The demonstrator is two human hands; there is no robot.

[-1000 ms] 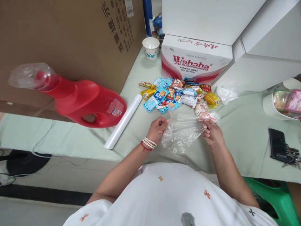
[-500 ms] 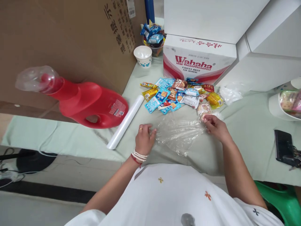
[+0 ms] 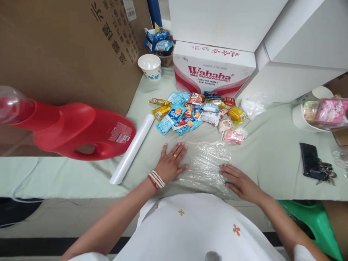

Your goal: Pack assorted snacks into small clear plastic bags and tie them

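A thin clear plastic bag (image 3: 205,166) lies flat and crinkled on the pale green tablecloth. On its left edge my left hand (image 3: 172,162) rests palm down with the fingers spread. My right hand (image 3: 239,180) lies over the bag's right side, its fingers stretched out toward the middle. Just beyond the bag is a pile of wrapped snacks: blue cracker packets (image 3: 171,119), yellow packets (image 3: 237,115), brown cookie packets (image 3: 196,98) and a pink packet (image 3: 233,136) nearest my right hand.
A white roll (image 3: 132,148) and a large red jug (image 3: 84,130) lie to the left. Behind stand a paper cup (image 3: 149,67), a snack bowl (image 3: 166,60) and a Wahaha carton (image 3: 212,69). Rightward are a phone (image 3: 309,161), keys (image 3: 327,172) and a snack-filled white tub (image 3: 300,117).
My right hand has released its pinch near the snacks and come down nearer me. My left hand has opened and spread. The bag now lies flatter; a pink packet shows beside the pile.
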